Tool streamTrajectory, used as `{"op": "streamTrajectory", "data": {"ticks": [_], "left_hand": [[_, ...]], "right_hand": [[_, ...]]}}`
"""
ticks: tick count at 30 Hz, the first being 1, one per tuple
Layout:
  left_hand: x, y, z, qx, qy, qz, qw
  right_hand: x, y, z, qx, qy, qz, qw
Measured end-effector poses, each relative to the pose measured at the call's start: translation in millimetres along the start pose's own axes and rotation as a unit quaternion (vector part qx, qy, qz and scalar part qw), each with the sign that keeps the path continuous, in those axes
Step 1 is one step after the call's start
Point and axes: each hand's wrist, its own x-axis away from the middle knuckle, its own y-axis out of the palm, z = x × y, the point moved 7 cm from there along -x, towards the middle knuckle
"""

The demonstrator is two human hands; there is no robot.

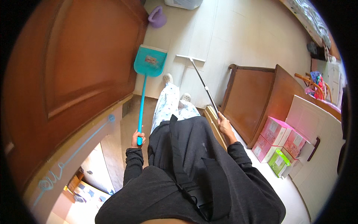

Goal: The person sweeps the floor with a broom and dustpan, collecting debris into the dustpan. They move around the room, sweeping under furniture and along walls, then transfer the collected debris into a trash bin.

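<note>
My left hand (138, 137) is closed around the lower end of the handle of a teal long-handled dustpan (151, 61). The pan part lies ahead of me beside the wooden door, with a worn label on it. In my right hand (224, 125) is the dark grip of a floor squeegee (202, 76) with a metal pole. Its thin white head rests on the pale floor, to the right of the dustpan and apart from it. My feet, in light clogs, stand between the two tools.
A brown panelled door (92, 50) fills the left side. Ahead are a purple pot-like container (157, 18) and a whitish bin (184, 2). To the right stand a wooden bed-end panel (250, 98), pink boxes (271, 130), a green box (279, 163) and a cane chair (314, 84).
</note>
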Motion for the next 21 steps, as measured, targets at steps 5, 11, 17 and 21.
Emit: {"op": "streamTrajectory", "data": {"ticks": [5, 11, 17, 21], "left_hand": [[29, -36, -49, 0.027, -0.002, 0.039, 0.999], [52, -70, -111, 0.062, 0.011, 0.068, 0.996], [67, -92, -163, 0.125, 0.011, 0.119, 0.985], [80, -81, -202, 0.177, 0.047, 0.146, 0.972]], "right_hand": [[-6, -41, 11, 0.008, -0.032, -0.039, 0.999], [-125, -87, -86, 0.184, -0.187, 0.0, 0.965], [-230, -35, -183, 0.116, -0.07, -0.032, 0.99], [-222, -29, -167, 0.222, -0.174, -0.05, 0.958]]}}
